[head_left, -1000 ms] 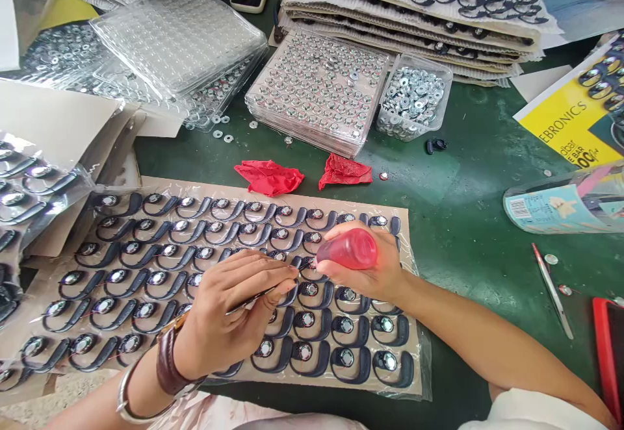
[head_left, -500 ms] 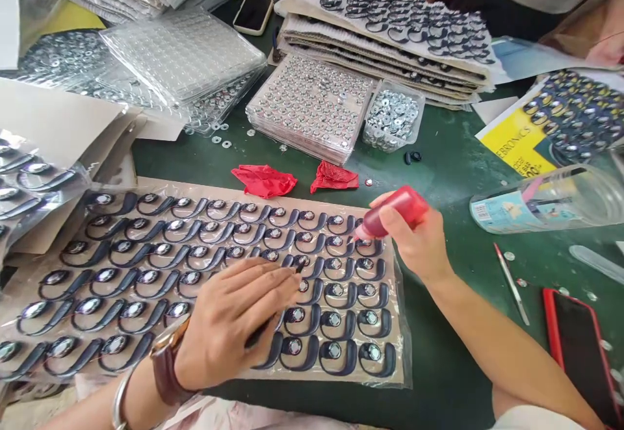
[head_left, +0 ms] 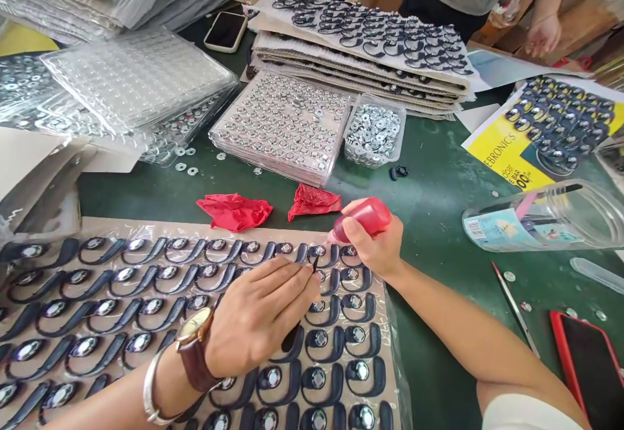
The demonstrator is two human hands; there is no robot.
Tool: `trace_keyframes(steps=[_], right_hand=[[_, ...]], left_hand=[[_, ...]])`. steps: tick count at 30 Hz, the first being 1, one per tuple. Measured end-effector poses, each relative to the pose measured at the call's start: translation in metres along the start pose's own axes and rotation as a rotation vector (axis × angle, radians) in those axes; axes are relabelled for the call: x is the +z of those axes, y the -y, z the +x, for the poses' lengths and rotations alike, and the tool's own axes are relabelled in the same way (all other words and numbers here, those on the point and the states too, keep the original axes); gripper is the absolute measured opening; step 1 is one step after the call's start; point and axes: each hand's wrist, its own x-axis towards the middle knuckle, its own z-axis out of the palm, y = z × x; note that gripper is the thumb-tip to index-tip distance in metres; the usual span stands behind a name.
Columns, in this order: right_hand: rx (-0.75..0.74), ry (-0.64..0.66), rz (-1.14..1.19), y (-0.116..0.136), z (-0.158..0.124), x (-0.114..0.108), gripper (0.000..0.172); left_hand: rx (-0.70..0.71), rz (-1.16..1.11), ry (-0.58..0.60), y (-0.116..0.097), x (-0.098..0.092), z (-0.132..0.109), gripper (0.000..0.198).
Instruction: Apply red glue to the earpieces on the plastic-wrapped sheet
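Observation:
My right hand (head_left: pixel 377 245) is closed around a red squeeze bottle (head_left: pixel 366 217), tilted with its nozzle down at a dark curved piece with a shiny round stone in the top row. My left hand (head_left: pixel 266 310), wearing a watch (head_left: pixel 195 326) and a bangle, is closed on a thin black pointed tool (head_left: pixel 316 264). Its tip shows beyond the fingers near the nozzle; most of it is hidden by the hand. Rows of these dark curved pieces (head_left: pixel 363 341) lie on a plastic-covered brown card (head_left: pixel 385 306) under both hands.
Behind the card lie crumpled red scraps (head_left: pixel 234 212), a stack of stone-filled trays (head_left: pixel 283 125) and a box of metal washers (head_left: pixel 375 128). To the right are a clear jar (head_left: pixel 546 219), tweezers (head_left: pixel 515 310) and a red-cased phone (head_left: pixel 589 365). Another person's hand (head_left: pixel 543 35) hangs at the back.
My view has moved closer to the card. The bottle's nozzle and the black tool's tip have come closer together, near the top row. The other person's hand has lowered into view.

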Motion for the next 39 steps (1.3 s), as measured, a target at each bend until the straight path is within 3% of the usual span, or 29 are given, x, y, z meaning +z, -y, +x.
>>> trace_keyframes(steps=[7, 14, 20, 25, 34, 39], right_hand=[[0.02, 0.138, -0.006, -0.004, -0.005, -0.001, 0.016], [-0.047, 0.114, -0.102, -0.002, -0.004, 0.0, 0.018], [-0.042, 0.082, -0.163, -0.003, -0.004, 0.001, 0.021], [0.021, 0.021, -0.065, -0.005, -0.005, 0.0, 0.02], [0.039, 0.012, -0.093, -0.006, -0.002, 0.001, 0.023], [0.056, 0.078, -0.101, -0.005, -0.001, 0.0, 0.027]], left_hand=[[0.145, 0.187, 0.018, -0.019, 0.011, 0.0, 0.035], [0.161, 0.248, 0.029, -0.023, 0.012, 0.003, 0.036], [0.147, 0.236, 0.038, -0.022, 0.009, 0.003, 0.036], [0.128, 0.18, 0.022, -0.02, 0.008, 0.003, 0.035], [0.084, 0.13, -0.007, -0.018, 0.007, 0.004, 0.038], [0.056, 0.116, -0.006, -0.017, 0.006, 0.005, 0.038]])
